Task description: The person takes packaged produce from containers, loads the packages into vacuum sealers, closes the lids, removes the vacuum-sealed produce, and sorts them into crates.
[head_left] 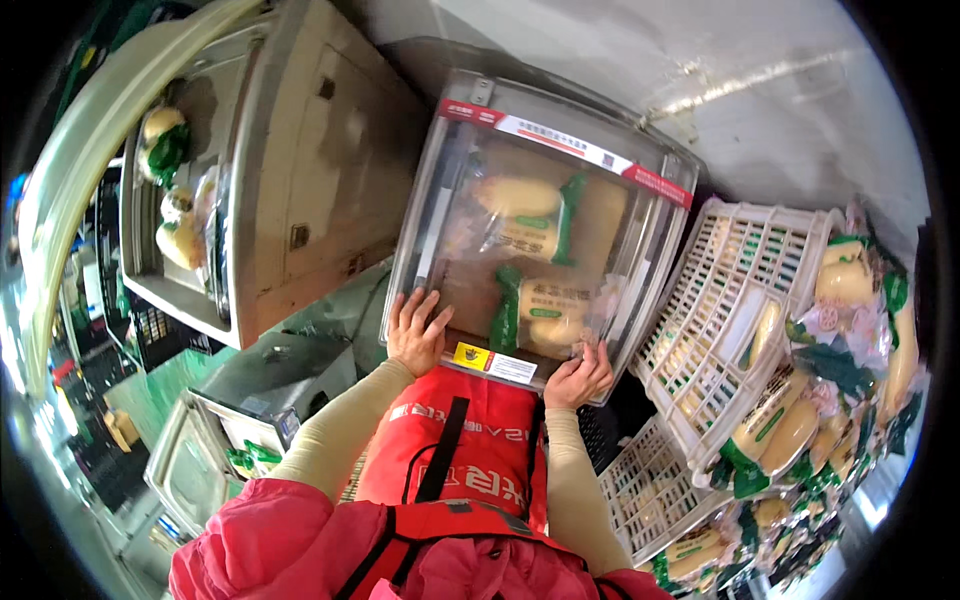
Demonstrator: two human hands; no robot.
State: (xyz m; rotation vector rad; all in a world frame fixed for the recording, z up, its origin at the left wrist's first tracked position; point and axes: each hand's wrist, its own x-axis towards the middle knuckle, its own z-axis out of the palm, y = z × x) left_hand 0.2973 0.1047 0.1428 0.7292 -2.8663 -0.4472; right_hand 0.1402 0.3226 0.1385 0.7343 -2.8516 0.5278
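A clear-lidded vacuum sealing machine (pixel 648 300) stands in front of me. Through its closed lid show two clear bags of pale, rounded food, the upper bag (pixel 520 215) and the lower bag (pixel 548 312), each with a green end. My left hand (pixel 417 328) lies with fingers spread on the lid's near left corner. At the near right corner, my right hand (pixel 580 376) rests on the lid's edge, its fingers stretched forward and slightly bent. Neither hand holds a bag. A yellow and white label (pixel 494 362) is stuck to the lid between them.
White plastic crates (pixel 735 330) with packed food stand at my right, beside a heap of similar bags (pixel 780 420). To the left is another metal machine (pixel 310 170), its raised curved lid (pixel 85 150) over several bags. A smaller lidded machine (pixel 190 465) sits lower left.
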